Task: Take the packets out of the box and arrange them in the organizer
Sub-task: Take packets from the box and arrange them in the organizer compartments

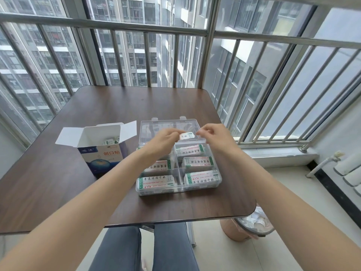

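Note:
A clear plastic organizer sits on the brown table with its lid open flat behind it. Several compartments hold stacks of white-and-green bandage packets. Above the organizer's far part, my left hand and my right hand pinch the two ends of one small packet. The open white-and-blue box stands to the left of the organizer, flaps up, with a few packets visible inside. My left forearm hides the organizer's upper left compartment.
The table stands against a metal balcony railing. A bin with a pink liner sits on the floor under the table's right front corner. My legs in jeans show below the table edge.

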`<state>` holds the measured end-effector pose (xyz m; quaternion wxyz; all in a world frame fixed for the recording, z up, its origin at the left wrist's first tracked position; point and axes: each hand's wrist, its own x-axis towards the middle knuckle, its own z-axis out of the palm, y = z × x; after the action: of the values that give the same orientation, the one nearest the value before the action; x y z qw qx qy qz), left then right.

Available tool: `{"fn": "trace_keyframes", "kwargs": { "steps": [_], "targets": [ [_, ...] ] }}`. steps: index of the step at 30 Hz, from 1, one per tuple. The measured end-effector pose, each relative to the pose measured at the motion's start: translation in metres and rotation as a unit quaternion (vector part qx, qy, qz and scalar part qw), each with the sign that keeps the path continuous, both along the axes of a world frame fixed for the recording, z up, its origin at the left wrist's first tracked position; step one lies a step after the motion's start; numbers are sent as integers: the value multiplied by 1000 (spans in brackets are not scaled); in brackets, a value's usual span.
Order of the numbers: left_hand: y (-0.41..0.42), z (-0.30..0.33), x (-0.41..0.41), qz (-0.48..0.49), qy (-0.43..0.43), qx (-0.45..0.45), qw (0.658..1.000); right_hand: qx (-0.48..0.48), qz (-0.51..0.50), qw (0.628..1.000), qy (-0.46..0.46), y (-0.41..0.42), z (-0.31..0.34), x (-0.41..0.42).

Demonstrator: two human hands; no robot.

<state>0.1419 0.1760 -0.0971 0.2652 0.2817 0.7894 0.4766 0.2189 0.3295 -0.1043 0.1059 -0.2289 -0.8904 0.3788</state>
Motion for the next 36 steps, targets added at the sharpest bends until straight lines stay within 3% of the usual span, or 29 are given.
{"fn": "trace_keyframes", "kwargs": {
  "steps": [2,5,9,16,23,27,36],
  "targets": [
    [2,3,4,-23,27,-4,999,-148,16,988,36,2,6,3],
    [7,1,4,-38,53,-5,998,-176,54,982,48,4,7,4],
    [11,-11,-6,11,103,-2,995,-133,2,990,54,12,2,1],
    [16,-18,-5,2,229,-109,967,50,9,998,-23,11,-10,-1],
    [20,-16,-4,-19,375,-235,896,168,29,981,-94,3,-10,-2],
    [23,-11,-7,-38,380,-285,879,214,41,966,-136,-2,-6,-5],
    [28,-15,-13,-38,345,-322,881,199,47,966,-160,-3,-5,-10]
  ]
}}
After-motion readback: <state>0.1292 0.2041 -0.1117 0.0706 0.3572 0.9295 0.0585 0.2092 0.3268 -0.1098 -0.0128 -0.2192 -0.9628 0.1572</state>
